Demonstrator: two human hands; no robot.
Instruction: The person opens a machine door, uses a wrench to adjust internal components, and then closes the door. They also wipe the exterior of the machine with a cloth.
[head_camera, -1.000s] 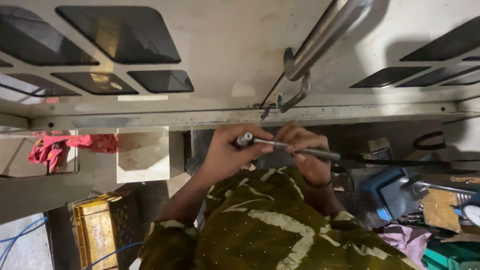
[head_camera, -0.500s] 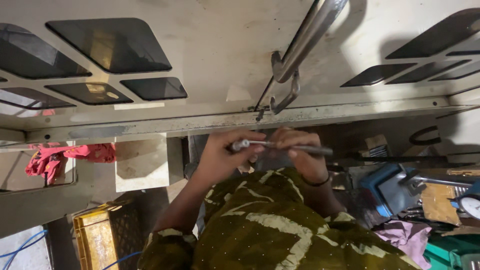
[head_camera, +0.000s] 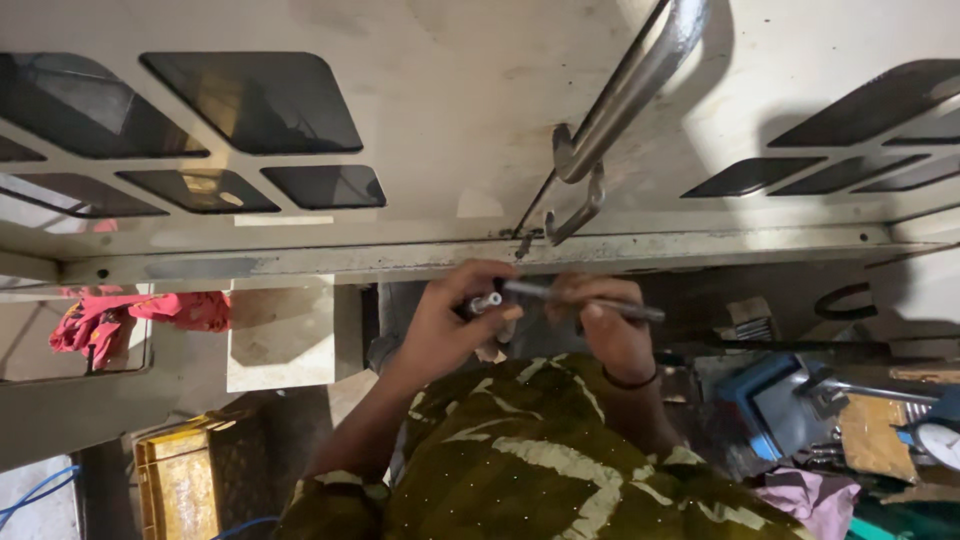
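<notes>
A thin grey metal rod (head_camera: 545, 293) lies crosswise in front of my chest, just under the edge of a pale metal panel (head_camera: 450, 120). My left hand (head_camera: 450, 325) is closed around the rod's left end, where a short silver tip (head_camera: 487, 300) pokes out between thumb and fingers. My right hand (head_camera: 605, 330), with a dark band on its wrist, grips the rod further right. The rod's right end (head_camera: 650, 314) juts out past the fingers. My olive patterned garment (head_camera: 540, 460) fills the lower middle.
A bent steel handle bar (head_camera: 630, 80) and a hook (head_camera: 580, 205) are fixed to the panel above my hands. A red cloth (head_camera: 130, 315) hangs at left and a yellow crate (head_camera: 180, 480) sits lower left. A blue vise (head_camera: 770, 400) and tools crowd the right.
Both hands keep hold of the rod. My left hand's fingers have closed more around the silver tip, and the view has shifted slightly.
</notes>
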